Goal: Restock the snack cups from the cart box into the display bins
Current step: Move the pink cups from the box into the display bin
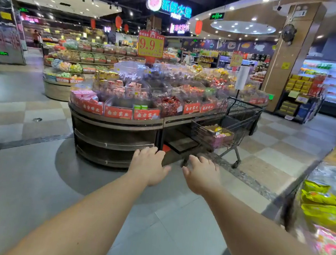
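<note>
Supermarket floor of grey tiles [28,173]: left hand [148,167] and right hand [201,175] extended, fingers spread, holding nothing; cardboard box [218,136] sat in black wire cart [239,119] at one o'clock, beside clear display bins [137,93].

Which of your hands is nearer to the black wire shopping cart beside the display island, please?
Right. The right hand reaches out just below and left of the black wire shopping cart; the left hand hangs further left, before the round wooden display island. Neither touches it.
</note>
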The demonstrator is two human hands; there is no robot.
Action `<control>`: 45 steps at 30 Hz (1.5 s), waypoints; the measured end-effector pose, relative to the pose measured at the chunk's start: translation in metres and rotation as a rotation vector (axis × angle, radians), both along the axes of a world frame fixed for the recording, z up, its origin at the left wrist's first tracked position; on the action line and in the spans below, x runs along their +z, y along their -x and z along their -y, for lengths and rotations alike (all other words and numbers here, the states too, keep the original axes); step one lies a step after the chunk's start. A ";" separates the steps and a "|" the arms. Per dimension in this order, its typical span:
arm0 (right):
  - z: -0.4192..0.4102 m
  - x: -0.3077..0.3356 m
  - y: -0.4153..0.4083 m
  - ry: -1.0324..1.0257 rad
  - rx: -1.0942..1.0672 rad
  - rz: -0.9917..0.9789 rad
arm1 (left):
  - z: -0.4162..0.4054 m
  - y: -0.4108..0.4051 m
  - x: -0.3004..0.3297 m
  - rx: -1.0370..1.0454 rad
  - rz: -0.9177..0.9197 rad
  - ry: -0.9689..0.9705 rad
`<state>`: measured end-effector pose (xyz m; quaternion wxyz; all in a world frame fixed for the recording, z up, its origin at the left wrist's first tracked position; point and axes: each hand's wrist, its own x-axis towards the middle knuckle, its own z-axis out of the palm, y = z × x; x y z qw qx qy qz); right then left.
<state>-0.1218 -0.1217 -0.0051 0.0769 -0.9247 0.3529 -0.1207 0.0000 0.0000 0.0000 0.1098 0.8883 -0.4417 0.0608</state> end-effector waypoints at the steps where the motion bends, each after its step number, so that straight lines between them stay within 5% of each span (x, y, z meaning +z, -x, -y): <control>1: 0.011 -0.005 -0.005 -0.021 -0.009 -0.006 | 0.012 -0.005 -0.004 -0.006 0.003 -0.013; 16: 0.276 -0.009 -0.156 -0.114 -0.032 -0.041 | 0.271 -0.155 -0.005 -0.065 -0.002 0.031; 28: 0.490 -0.039 -0.346 -0.166 -0.096 -0.059 | 0.489 -0.369 -0.033 -0.108 -0.047 -0.005; 45: 0.865 -0.097 -0.473 -0.252 -0.285 -0.090 | 0.891 -0.529 -0.091 -0.276 -0.157 -0.084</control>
